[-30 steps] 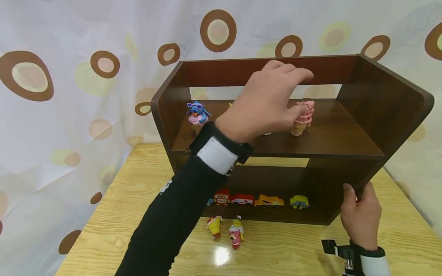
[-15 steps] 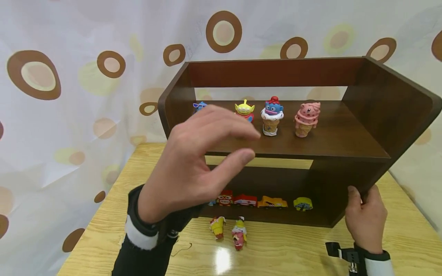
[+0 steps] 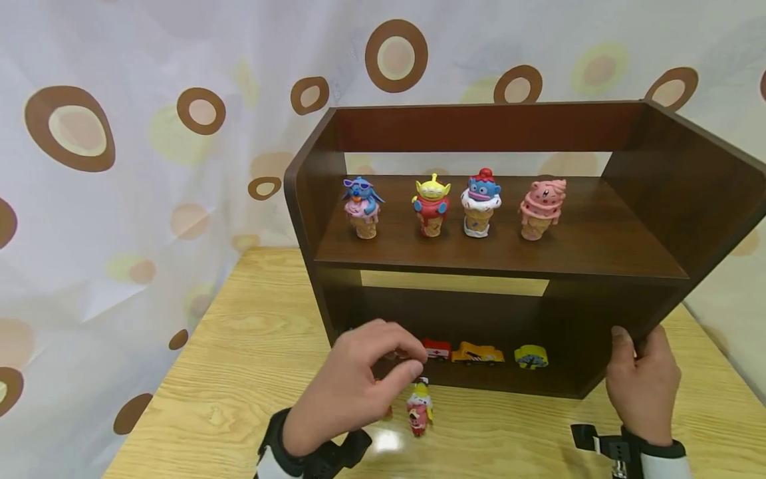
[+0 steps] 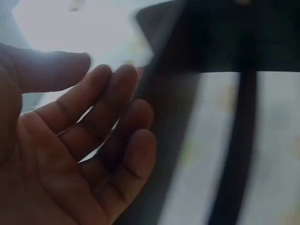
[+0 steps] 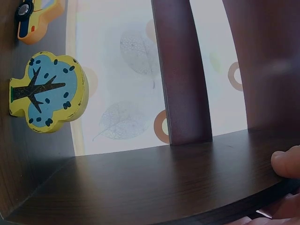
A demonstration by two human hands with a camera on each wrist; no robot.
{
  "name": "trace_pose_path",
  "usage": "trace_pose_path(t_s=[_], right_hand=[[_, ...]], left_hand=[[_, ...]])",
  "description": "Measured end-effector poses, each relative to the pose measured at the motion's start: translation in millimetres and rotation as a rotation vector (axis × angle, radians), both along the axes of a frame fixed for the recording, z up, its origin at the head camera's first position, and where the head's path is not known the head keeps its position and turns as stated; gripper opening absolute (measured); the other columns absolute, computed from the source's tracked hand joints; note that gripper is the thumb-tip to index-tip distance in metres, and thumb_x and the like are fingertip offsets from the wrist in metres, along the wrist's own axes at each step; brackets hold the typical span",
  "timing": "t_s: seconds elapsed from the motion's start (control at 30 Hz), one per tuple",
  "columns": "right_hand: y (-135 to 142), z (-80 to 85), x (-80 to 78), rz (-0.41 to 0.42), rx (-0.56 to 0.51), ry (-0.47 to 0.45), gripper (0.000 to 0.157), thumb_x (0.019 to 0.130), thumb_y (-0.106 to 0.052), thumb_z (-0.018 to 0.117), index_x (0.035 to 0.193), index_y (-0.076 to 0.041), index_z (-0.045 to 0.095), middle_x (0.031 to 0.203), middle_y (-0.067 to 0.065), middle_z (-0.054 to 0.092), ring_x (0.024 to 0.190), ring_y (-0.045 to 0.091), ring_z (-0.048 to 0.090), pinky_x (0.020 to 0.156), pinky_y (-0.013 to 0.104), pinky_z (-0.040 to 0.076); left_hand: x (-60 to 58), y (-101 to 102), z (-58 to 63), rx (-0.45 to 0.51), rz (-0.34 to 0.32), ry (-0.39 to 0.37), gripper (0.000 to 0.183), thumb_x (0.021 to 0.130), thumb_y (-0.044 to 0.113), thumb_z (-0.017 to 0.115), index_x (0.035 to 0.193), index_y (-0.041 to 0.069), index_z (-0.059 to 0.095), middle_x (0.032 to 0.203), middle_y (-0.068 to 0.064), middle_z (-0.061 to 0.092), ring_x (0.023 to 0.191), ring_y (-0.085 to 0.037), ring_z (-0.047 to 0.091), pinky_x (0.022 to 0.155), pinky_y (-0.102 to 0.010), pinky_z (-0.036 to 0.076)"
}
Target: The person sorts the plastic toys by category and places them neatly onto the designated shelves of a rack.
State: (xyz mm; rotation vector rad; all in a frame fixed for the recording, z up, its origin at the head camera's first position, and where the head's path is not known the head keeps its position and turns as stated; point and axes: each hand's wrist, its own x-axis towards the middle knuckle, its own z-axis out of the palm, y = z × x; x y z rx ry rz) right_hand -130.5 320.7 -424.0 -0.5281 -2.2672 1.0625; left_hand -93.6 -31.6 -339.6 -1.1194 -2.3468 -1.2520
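My left hand (image 3: 353,382) hovers in front of the lower shelf with loosely bent fingers; its palm looks bare in the left wrist view. Just beyond its fingertips, a pink-and-yellow ice-cream figurine (image 3: 419,411) lies on the table, and another figurine beside it is mostly hidden by the hand. My right hand (image 3: 643,384) grips the front edge of the dark wooden shelf unit (image 3: 622,266) at its right side panel, thumb inside. On the upper shelf stand a blue ice-cream figurine (image 3: 362,207), a yellow-and-red one (image 3: 431,206), a blue-and-white one (image 3: 481,203) and a pink one (image 3: 541,209).
Along the lower shelf sit a red ambulance toy (image 3: 437,349), a yellow truck toy (image 3: 477,353) and a yellow tree block (image 5: 51,93). The unit stands on a light wooden table (image 3: 239,346). Behind it hangs a patterned curtain (image 3: 239,60).
My left hand has come down from the pink figurine on the upper shelf to the front of the lower shelf. The pink figurine stands there released. My right hand keeps its grip.
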Motion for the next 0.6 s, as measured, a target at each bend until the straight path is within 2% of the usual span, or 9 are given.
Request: trace_pose_path(t_s=[0.03,0.1,0.13,0.2,0.27,0.33,0.37,0.43,0.6], right_hand=[[0,0.0,-0.1,-0.001,-0.001,-0.003,0.039,0.104,-0.020,0.044,0.135,0.003,0.049,0.127,0.028,0.060,0.096,0.022,0.061,0.061,0.000,0.025],[1,0.1,-0.8,0.003,-0.005,-0.003,0.039,0.104,-0.020,0.043,0.136,0.003,0.048,0.128,0.028,0.059,0.105,0.039,0.059,0.061,0.000,0.025],[1,0.7,-1.8,0.004,-0.003,-0.002,0.039,0.104,-0.020,0.044,0.136,0.002,0.049,0.128,0.028,0.060,0.103,0.036,0.059,0.061,0.000,0.025],[0,1.5,-3.2,0.011,0.000,0.011,0.039,0.104,-0.021,0.044,0.136,0.001,0.049,0.128,0.027,0.060,0.097,0.019,0.061,0.062,-0.001,0.026],[0,2.3,-4.0,0.012,0.006,0.014,0.039,0.104,-0.021,0.044,0.136,0.001,0.049,0.128,0.027,0.060,0.096,0.018,0.061,0.062,-0.001,0.026],[1,2.8,-4.1,0.009,0.007,0.010,0.039,0.104,-0.021,0.044,0.136,0.001,0.049,0.127,0.027,0.060,0.096,0.018,0.061,0.062,0.000,0.026],[2,2.8,-3.9,0.010,0.004,0.002,0.040,0.104,-0.021,0.043,0.136,0.002,0.048,0.127,0.028,0.060,0.098,0.023,0.062,0.061,0.001,0.026],[2,2.3,-3.1,0.009,0.000,-0.018,0.040,0.104,-0.021,0.042,0.136,0.003,0.047,0.128,0.029,0.059,0.107,0.043,0.058,0.060,0.002,0.025],[2,0.0,-1.5,0.002,-0.013,-0.031,0.040,0.105,-0.021,0.041,0.137,0.003,0.047,0.128,0.028,0.058,0.109,0.042,0.058,0.061,0.003,0.025]], left_hand=[[-2.6,3,-12.9,-0.080,0.036,-0.025,0.009,0.093,0.011,0.066,0.099,0.016,0.071,0.097,0.004,0.072,0.087,-0.006,0.062,0.077,-0.020,0.052],[-9.0,8,-35.4,-0.289,0.072,-0.019,0.012,0.092,0.010,0.066,0.100,0.017,0.072,0.098,0.005,0.072,0.087,-0.007,0.060,0.078,-0.019,0.051],[-12.6,10,-45.7,-0.403,0.076,0.023,0.014,0.091,0.009,0.066,0.100,0.017,0.072,0.100,0.005,0.072,0.090,-0.008,0.061,0.081,-0.019,0.051],[-20.4,14,-63.1,-0.614,0.069,0.163,0.017,0.089,0.009,0.067,0.102,0.019,0.073,0.105,0.006,0.071,0.097,-0.010,0.061,0.085,-0.023,0.051],[-27.6,17,-76.7,-0.781,0.030,0.306,0.020,0.087,0.012,0.071,0.103,0.024,0.073,0.112,0.007,0.069,0.103,-0.011,0.060,0.087,-0.026,0.051],[-32.8,19,-90.0,-0.887,-0.008,0.431,0.019,0.089,0.019,0.073,0.106,0.028,0.072,0.119,0.007,0.067,0.110,-0.012,0.058,0.087,-0.028,0.051],[-34.0,19,-95.4,-0.931,-0.021,0.486,0.020,0.090,0.022,0.072,0.108,0.030,0.072,0.122,0.008,0.066,0.112,-0.011,0.058,0.087,-0.028,0.050],[-34.3,20,-104.0,-1.008,-0.041,0.573,0.021,0.091,0.028,0.071,0.110,0.035,0.071,0.125,0.010,0.065,0.116,-0.011,0.058,0.089,-0.028,0.050],[-30.7,22,-116.3,-1.095,-0.061,0.757,0.019,0.096,0.033,0.060,0.112,0.040,0.067,0.123,0.016,0.065,0.119,-0.007,0.058,0.091,-0.026,0.048]])
